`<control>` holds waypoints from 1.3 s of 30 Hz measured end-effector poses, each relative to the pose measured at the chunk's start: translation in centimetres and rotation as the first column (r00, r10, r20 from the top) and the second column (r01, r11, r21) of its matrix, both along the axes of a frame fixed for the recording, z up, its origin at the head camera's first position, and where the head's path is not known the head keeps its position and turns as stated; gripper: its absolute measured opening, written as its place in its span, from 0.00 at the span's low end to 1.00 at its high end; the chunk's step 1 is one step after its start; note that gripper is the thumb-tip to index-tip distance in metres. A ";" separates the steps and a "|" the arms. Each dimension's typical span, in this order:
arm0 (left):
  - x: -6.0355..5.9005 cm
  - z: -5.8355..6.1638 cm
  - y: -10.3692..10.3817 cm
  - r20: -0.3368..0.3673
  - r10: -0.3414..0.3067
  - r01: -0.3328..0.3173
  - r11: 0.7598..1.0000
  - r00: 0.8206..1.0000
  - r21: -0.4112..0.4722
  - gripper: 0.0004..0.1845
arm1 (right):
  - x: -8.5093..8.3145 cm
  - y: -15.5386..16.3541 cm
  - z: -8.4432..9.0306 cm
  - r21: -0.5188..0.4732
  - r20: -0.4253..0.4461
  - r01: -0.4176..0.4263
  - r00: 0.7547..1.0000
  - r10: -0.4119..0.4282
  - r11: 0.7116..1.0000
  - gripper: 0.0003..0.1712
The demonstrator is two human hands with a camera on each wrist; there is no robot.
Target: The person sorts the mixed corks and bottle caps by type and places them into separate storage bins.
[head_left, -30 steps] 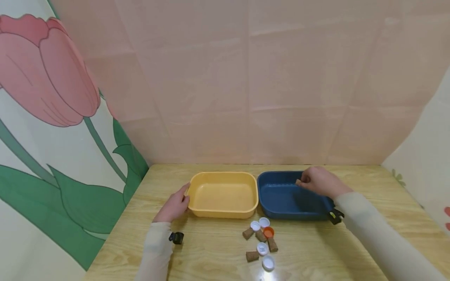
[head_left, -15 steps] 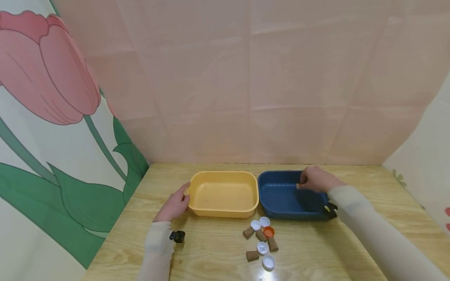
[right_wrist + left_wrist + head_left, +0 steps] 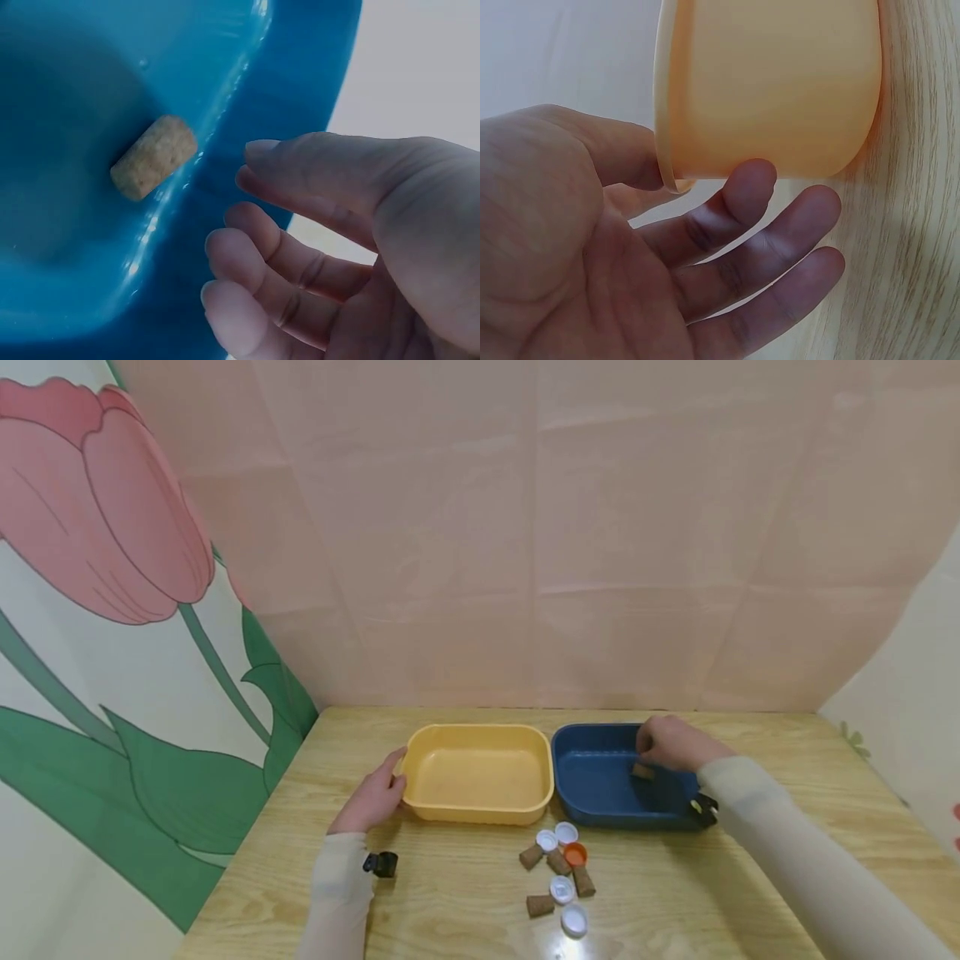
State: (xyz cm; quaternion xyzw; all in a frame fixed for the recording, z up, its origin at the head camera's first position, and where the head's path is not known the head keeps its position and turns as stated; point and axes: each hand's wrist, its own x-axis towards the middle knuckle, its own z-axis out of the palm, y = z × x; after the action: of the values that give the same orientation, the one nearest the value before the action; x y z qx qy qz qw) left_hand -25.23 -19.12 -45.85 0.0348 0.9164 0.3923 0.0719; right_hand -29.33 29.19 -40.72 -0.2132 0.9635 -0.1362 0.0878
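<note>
My left hand (image 3: 371,797) holds the left end of a yellow plastic basin (image 3: 480,816). In the left wrist view, thumb and index finger meet at the rim while the other fingers spread along the outer wall. My right hand (image 3: 678,743) is over the right part of a blue plastic basin (image 3: 600,818). Just below its fingertips a brown cork (image 3: 154,157) is inside the blue basin, apart from the hand. Thumb and index finger lie close together with nothing between them; the other fingers are loosely bent.
In front of the basins lie several corks (image 3: 540,906), several white bottle caps (image 3: 574,920) and one orange-red cap (image 3: 575,854) on the wood-look table (image 3: 450,902). The basins stand side by side. A pink cloth (image 3: 480,568) hangs behind the table.
My right hand has let go of the cork, which has dropped away from the fingertips into the blue basin. The left hand stays at the yellow basin.
</note>
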 end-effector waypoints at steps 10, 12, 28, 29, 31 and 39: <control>0.3 -0.2 -0.3 0.031 0.007 -0.008 1.000 0.999 0.018 0.29 | 3.1 -2.7 0.7 -0.112 -0.064 -0.019 0.998 0.012 0.993 0.09; 0.3 -0.1 -0.3 0.031 0.005 -0.006 1.000 0.999 0.021 0.29 | 3.9 -3.4 0.8 -0.115 -0.087 -0.027 0.996 0.017 0.993 0.09; 0.0 0.0 -0.3 0.046 0.006 -0.008 0.999 0.999 0.041 0.30 | 10.1 -7.3 -0.9 -0.273 -0.088 -0.160 0.986 0.141 0.949 0.08; 0.1 0.1 -0.3 0.047 0.006 -0.008 0.999 0.999 0.043 0.30 | 10.4 -7.4 -1.1 -0.283 -0.074 -0.160 0.987 0.145 0.945 0.09; 0.1 0.1 -0.3 0.049 0.004 -0.006 0.999 0.999 0.047 0.30 | 10.9 -7.7 -1.7 -0.299 -0.058 -0.165 0.986 0.155 0.940 0.12; 0.0 0.0 -0.1 0.056 0.015 -0.018 0.999 0.998 0.050 0.31 | 11.4 -7.7 -3.8 -0.328 0.001 -0.151 0.987 0.160 0.932 0.18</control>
State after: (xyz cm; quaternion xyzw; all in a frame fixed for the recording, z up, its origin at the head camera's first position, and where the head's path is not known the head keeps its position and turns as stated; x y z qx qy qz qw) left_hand -25.25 -19.25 -45.84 0.0182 0.9040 0.4167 0.0935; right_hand -17.96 21.48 -44.55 -0.2985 0.9063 -0.2896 0.0749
